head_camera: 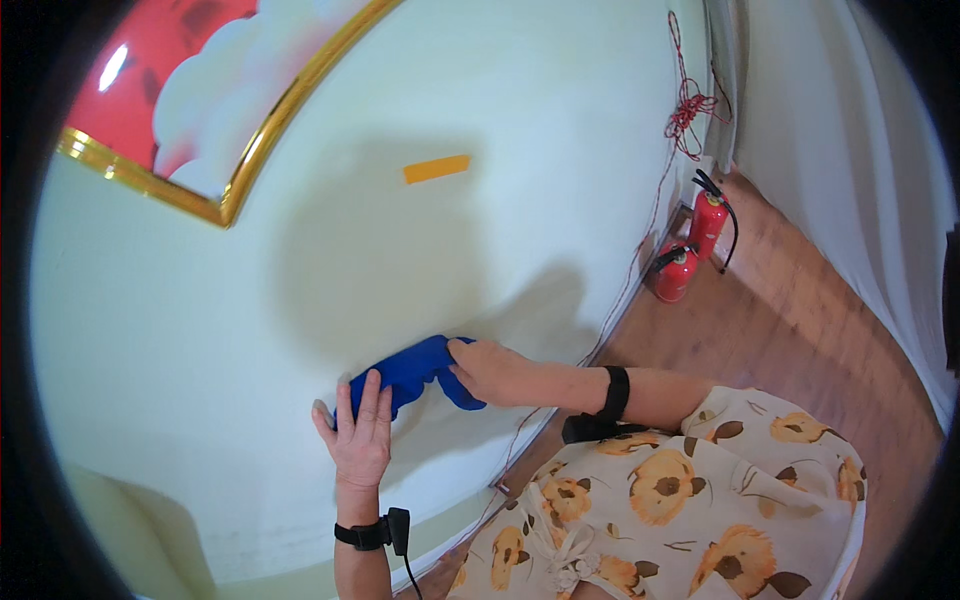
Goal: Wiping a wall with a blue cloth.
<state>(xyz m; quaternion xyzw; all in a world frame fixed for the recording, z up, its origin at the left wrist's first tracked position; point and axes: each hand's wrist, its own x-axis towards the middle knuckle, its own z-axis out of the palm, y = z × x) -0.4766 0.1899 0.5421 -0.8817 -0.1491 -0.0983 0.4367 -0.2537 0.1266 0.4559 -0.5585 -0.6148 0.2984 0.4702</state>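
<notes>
A blue cloth [409, 367] lies against a pale wall [247, 300], its lower edge wavy and one end hanging loose. My left hand [362, 435] presses the cloth's left end to the wall with spread fingers. At the other end, my right hand [487, 369] pinches the cloth between thumb and fingers. Higher on the wall is a short strip of orange tape [436, 169]. Both wrists wear black straps with small black devices.
A gold picture frame [259, 142] hangs at the upper left. Two red fire extinguishers [708, 221] stand on the wooden floor [757, 322] by the wall. A tangled red cord [688, 112] hangs at the upper right, near a white curtain [817, 135]. A thin wire runs along the wall's base.
</notes>
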